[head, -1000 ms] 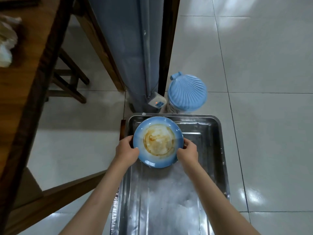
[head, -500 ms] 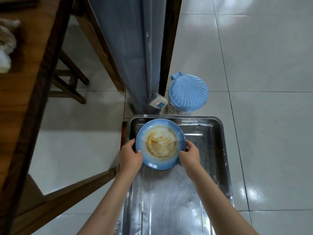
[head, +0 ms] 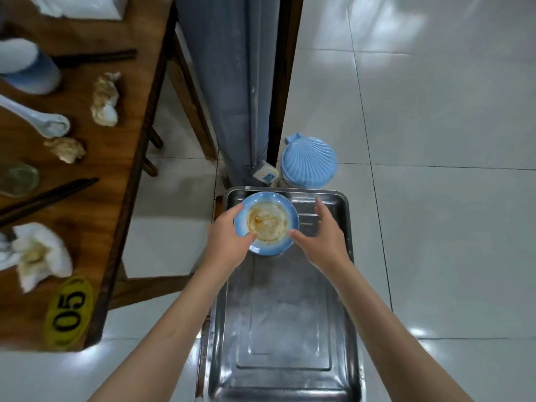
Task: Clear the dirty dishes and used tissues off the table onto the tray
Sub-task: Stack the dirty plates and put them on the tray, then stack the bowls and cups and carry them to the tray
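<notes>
A blue plate (head: pixel 268 245) smeared with brown sauce sits in the far left corner of the steel tray (head: pixel 284 320). My left hand (head: pixel 229 239) holds its left rim, thumb lying over the edge. My right hand (head: pixel 322 230) hovers just right of the plate with fingers straight, off the rim. On the wooden table (head: pixel 95 216) at left lie three used tissues (head: pixel 105 100) (head: pixel 66 149) (head: pixel 39 253), a white spoon (head: pixel 43 121), dark chopsticks (head: pixel 49 195), a glass (head: pixel 17 177) and a blue-and-white cup (head: pixel 27 68).
The tray rests low beside the table, over a white tiled floor (head: pixel 449 198). A blue shell-lidded bin (head: pixel 309 162), a power strip (head: pixel 265 173) and a grey covered column (head: pixel 232 82) stand just beyond it. A yellow "05" tag (head: pixel 69 311) is on the table.
The plate went down into the tray's far left corner. My right hand let go of its rim and opened. The view widened left, bringing the table's dishes and tissues into sight.
</notes>
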